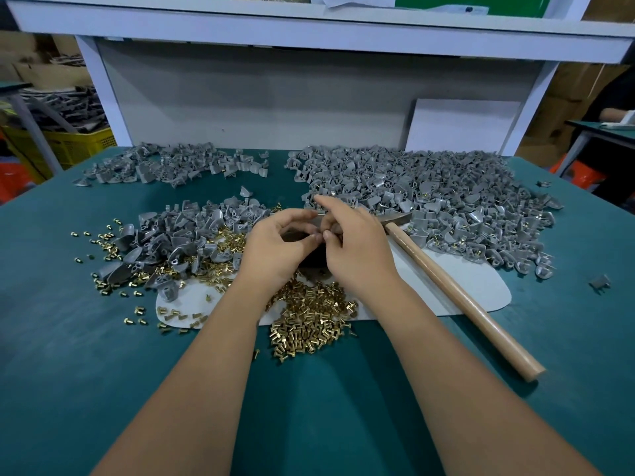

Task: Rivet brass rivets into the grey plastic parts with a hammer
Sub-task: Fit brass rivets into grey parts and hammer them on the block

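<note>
**Both hands busy at the dark block, hammer lying free to the right**

The left hand (275, 247) and the right hand (350, 242) meet over a dark block (311, 259) in the middle of the bench (68, 355). The fingers of both hands are curled and their tips come together, as if they pinch a small piece between them. What this piece is cannot be told; it is hidden by the fingers.

The hammer (460, 297) is not held. It lies on the bench just beside the right hand, with its head near the fingertips and its wooden handle running toward the person and to the right. So the right hand is the nearer one, and the handle lies along the outer side of the right forearm.

The brass rivets (309, 321) are heaped between the two wrists. Grey plastic parts (178, 238) lie in a pile to the left, and a larger pile (446, 194), many with rivets already in, lies to the right, behind the hammer.

Probably a rivet is being set into a part now, and the strike comes after.
</note>
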The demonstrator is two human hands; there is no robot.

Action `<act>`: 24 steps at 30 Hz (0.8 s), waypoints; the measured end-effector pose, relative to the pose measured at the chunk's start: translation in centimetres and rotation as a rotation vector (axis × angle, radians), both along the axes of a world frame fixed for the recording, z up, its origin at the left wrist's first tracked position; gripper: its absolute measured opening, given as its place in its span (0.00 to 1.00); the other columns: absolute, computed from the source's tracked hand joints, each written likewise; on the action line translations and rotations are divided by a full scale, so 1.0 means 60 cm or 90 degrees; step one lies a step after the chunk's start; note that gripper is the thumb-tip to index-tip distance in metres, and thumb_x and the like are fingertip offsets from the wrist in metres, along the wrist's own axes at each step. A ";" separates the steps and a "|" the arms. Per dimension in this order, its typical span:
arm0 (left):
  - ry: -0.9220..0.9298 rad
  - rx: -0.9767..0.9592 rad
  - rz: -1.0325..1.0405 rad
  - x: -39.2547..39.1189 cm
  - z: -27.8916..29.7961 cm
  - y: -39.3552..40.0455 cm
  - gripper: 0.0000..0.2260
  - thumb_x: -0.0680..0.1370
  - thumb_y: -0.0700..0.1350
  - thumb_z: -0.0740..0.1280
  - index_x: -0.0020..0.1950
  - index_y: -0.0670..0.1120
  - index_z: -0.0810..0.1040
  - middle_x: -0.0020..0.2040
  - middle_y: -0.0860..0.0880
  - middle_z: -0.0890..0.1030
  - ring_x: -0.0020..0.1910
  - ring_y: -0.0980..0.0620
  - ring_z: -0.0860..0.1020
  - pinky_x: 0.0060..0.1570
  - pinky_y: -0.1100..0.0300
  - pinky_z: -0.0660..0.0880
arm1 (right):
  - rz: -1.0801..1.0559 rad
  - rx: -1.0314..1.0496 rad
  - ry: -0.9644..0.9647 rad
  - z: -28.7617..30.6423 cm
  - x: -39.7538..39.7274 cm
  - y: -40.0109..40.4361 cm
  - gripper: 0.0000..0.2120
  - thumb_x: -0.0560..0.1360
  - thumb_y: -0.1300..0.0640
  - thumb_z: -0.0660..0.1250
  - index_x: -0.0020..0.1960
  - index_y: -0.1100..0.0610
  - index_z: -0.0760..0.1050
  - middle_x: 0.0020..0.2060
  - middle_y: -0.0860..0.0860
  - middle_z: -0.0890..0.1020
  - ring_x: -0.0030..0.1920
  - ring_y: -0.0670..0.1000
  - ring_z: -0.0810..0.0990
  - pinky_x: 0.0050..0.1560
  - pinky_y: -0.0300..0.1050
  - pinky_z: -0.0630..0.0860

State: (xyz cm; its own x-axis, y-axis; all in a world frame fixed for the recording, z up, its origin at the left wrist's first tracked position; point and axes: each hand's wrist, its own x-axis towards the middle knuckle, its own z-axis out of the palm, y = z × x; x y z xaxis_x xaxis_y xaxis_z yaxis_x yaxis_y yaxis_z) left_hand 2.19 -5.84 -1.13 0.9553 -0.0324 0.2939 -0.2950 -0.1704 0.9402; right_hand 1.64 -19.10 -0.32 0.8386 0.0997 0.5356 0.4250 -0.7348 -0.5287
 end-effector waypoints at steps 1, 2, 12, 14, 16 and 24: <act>-0.001 0.001 -0.001 -0.001 0.001 0.000 0.14 0.73 0.36 0.74 0.53 0.53 0.79 0.44 0.51 0.84 0.43 0.66 0.80 0.47 0.77 0.71 | 0.012 0.020 0.009 -0.001 0.000 -0.001 0.25 0.74 0.66 0.63 0.68 0.47 0.70 0.42 0.41 0.76 0.50 0.49 0.72 0.58 0.54 0.71; 0.000 -0.002 -0.003 -0.002 0.001 0.000 0.14 0.74 0.36 0.73 0.53 0.53 0.79 0.44 0.51 0.84 0.43 0.66 0.80 0.47 0.77 0.71 | 0.025 0.044 0.017 -0.002 0.000 -0.002 0.25 0.74 0.66 0.63 0.68 0.47 0.71 0.42 0.41 0.77 0.50 0.50 0.74 0.58 0.55 0.72; 0.011 0.000 0.011 -0.007 0.001 0.001 0.13 0.75 0.36 0.71 0.55 0.51 0.81 0.44 0.52 0.85 0.46 0.63 0.81 0.52 0.64 0.76 | 0.015 0.218 0.081 -0.004 -0.002 -0.007 0.19 0.74 0.64 0.64 0.60 0.47 0.76 0.44 0.41 0.80 0.48 0.39 0.77 0.53 0.44 0.77; 0.014 0.005 0.020 -0.006 0.000 0.001 0.13 0.75 0.37 0.72 0.54 0.53 0.81 0.44 0.53 0.85 0.48 0.61 0.81 0.53 0.62 0.76 | -0.010 0.226 0.073 -0.002 -0.001 -0.008 0.12 0.74 0.63 0.63 0.53 0.50 0.79 0.44 0.43 0.79 0.48 0.44 0.76 0.53 0.47 0.76; 0.014 0.008 0.024 -0.005 -0.001 0.002 0.13 0.75 0.37 0.72 0.54 0.54 0.81 0.43 0.54 0.85 0.48 0.61 0.81 0.52 0.63 0.76 | -0.029 0.201 0.053 -0.001 0.001 -0.009 0.07 0.74 0.62 0.65 0.46 0.54 0.80 0.42 0.41 0.76 0.50 0.48 0.75 0.54 0.49 0.74; 0.007 -0.013 0.023 -0.001 -0.002 0.003 0.14 0.74 0.37 0.73 0.51 0.56 0.81 0.40 0.56 0.85 0.44 0.63 0.81 0.46 0.69 0.74 | -0.052 0.116 0.034 -0.004 0.005 -0.005 0.08 0.72 0.60 0.70 0.37 0.49 0.76 0.39 0.41 0.73 0.50 0.50 0.74 0.50 0.44 0.70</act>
State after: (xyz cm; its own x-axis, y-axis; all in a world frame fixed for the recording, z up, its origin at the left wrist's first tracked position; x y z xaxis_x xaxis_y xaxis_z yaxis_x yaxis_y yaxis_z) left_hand 2.12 -5.64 -1.27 0.9591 0.0079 0.2831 -0.2782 -0.1610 0.9469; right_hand 1.96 -19.39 -0.57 0.8677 -0.0649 0.4928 0.3352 -0.6557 -0.6765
